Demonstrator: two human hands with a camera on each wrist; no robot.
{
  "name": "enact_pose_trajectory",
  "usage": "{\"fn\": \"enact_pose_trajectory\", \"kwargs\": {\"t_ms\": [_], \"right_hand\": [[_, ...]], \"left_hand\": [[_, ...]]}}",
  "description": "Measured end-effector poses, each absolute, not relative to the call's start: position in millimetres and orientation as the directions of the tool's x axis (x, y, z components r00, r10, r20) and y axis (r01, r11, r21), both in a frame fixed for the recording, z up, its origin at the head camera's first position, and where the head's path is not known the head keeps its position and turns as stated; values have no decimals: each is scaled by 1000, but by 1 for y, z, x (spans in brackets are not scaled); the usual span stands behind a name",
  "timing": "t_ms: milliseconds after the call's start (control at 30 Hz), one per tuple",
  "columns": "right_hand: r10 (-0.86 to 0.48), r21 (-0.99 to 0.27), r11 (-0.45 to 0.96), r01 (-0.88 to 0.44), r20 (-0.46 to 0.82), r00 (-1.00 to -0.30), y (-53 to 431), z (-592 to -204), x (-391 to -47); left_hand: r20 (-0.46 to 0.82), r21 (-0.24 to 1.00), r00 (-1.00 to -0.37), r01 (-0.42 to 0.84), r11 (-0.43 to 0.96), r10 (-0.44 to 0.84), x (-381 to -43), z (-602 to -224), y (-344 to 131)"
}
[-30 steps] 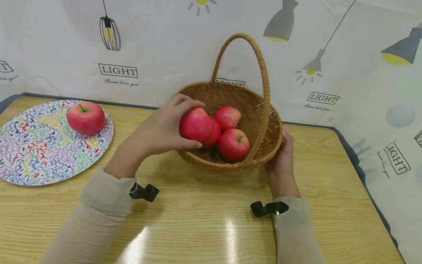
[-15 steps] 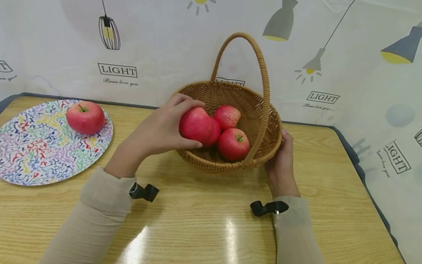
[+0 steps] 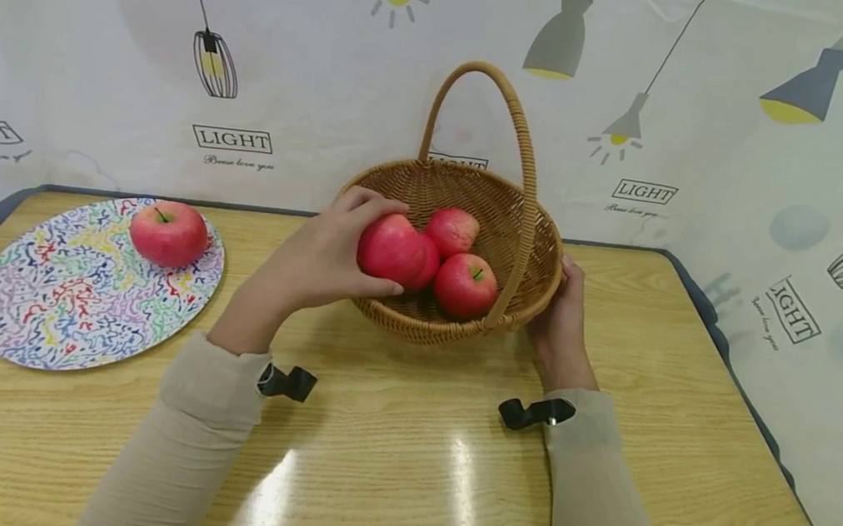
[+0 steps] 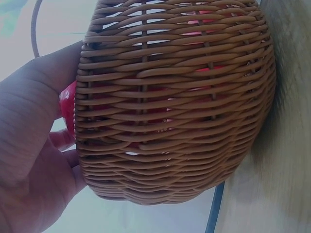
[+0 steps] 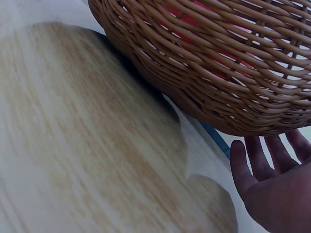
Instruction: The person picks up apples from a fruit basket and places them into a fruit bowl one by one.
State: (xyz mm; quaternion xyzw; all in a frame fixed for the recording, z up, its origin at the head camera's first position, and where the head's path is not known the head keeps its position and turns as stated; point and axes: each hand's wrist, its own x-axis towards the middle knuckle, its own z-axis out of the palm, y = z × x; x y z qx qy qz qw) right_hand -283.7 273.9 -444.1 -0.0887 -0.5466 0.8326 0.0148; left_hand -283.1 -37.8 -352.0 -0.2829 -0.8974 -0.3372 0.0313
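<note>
A brown wicker basket (image 3: 416,326) with a tall arched handle stands on the table near the wall. Over its left rim reaches my left hand (image 3: 317,254), gripping a red apple (image 3: 390,248) between thumb and fingers. This apple overlaps another one (image 3: 429,265) behind it. Two more apples, one in front (image 3: 466,286) and one further back (image 3: 453,231), lie inside. My right hand (image 3: 564,330) rests against the basket's outer right side. In the right wrist view its extended fingers (image 5: 279,155) touch the weave. The left wrist view shows the basket wall (image 4: 170,97) hiding most of the fruit.
At the left of the wooden table (image 3: 374,459) lies an oval board (image 3: 71,308) with a multicoloured squiggle pattern. One red apple (image 3: 168,232) sits on its far right part. A white wall covering (image 3: 317,78) printed with lamps surrounds the table's back and sides.
</note>
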Motion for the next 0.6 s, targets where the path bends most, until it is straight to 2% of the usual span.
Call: {"fn": "enact_pose_trajectory", "kwargs": {"t_ms": [600], "right_hand": [[113,-899,-436,43,-102,-988,274,-444,-285]], "left_hand": [[252,584,-833,537,609,492,-284,-353,-37]]}}
